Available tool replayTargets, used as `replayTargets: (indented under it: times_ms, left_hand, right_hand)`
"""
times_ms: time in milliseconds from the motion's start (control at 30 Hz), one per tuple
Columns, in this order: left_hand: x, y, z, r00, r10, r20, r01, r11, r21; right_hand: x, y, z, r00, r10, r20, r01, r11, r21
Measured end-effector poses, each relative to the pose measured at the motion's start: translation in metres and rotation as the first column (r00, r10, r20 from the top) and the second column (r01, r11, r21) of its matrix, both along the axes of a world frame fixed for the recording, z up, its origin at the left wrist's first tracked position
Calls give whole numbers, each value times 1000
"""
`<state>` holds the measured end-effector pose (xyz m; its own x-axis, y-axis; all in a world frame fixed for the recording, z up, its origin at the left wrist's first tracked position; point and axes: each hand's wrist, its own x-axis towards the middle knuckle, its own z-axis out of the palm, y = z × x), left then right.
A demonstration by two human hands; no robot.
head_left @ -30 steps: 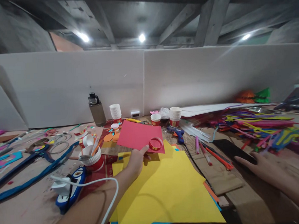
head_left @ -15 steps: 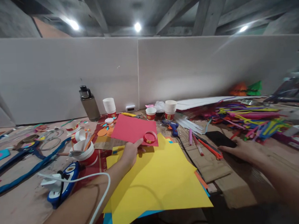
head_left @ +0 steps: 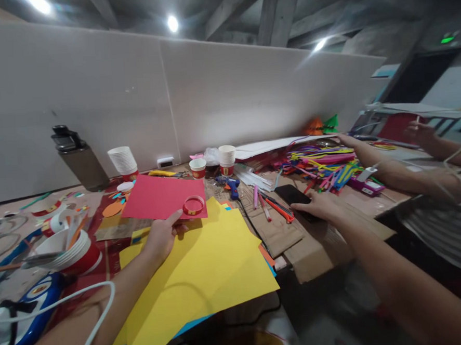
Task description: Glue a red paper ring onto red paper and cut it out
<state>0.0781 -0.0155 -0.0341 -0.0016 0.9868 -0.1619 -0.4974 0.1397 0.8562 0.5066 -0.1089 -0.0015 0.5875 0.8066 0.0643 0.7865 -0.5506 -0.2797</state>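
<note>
My left hand pinches the near edge of a sheet of red paper, thumb on top and fingers curled below. Lying on that sheet is a red paper ring, close to my thumb tip; it looks like a band cut from a paper cup. Beneath my left forearm and hand spread large sheets of yellow paper. On the right, my right hand grips the near end of a black phone, which rests on cardboard. The fingers on the phone's far side are partly hidden.
Beside the phone lie an orange-handled cutter, a pink marker and a blue glue gun. Pipe cleaners pile up at the right. Paper cups and a bottle stand behind. A co-worker's arm reaches in from the right.
My view has swung to the right, so the co-worker at the right now shows. My left hand stays at the red paper and my right hand at the phone.
</note>
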Motion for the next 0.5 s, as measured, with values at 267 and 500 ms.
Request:
replayTargets:
  times_ms: [267,500]
  left_hand:
    - [-3,4,-7,1000,-18,-21,19,999,27]
    - [-2,2,-1,999,-15,-36,16,1000,17]
  right_hand:
    - [43,-15,-5,876,156,-457,-125,987,97]
    - [41,-16,-2,893,125,-432,-90,991,100]
